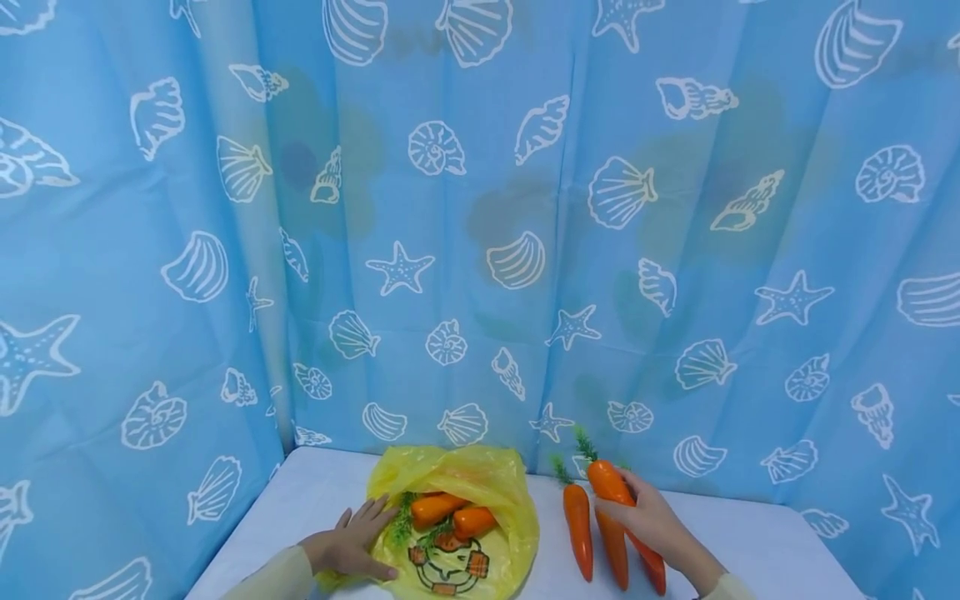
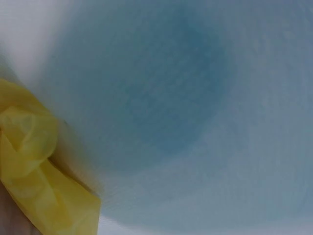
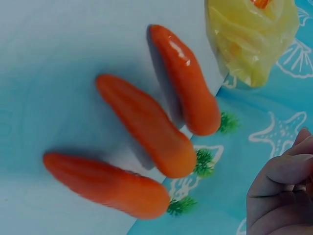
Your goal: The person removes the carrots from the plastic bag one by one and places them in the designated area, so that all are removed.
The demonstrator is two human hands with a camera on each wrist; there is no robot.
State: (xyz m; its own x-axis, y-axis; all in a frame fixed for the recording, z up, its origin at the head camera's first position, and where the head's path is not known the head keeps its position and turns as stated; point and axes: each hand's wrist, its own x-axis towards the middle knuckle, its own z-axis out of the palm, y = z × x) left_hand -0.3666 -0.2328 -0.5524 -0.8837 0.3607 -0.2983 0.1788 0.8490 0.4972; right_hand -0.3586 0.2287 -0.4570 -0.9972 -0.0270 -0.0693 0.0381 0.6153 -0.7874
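At the 9 o'clock edge of the yellow plastic bag, the left hand rests with fingers outstretched; 2 bagged carrots show inside. At the bag's 3 o'clock, the right hand grasps 1 leafy-topped carrot above 3 lying carrots on the white tabletop.
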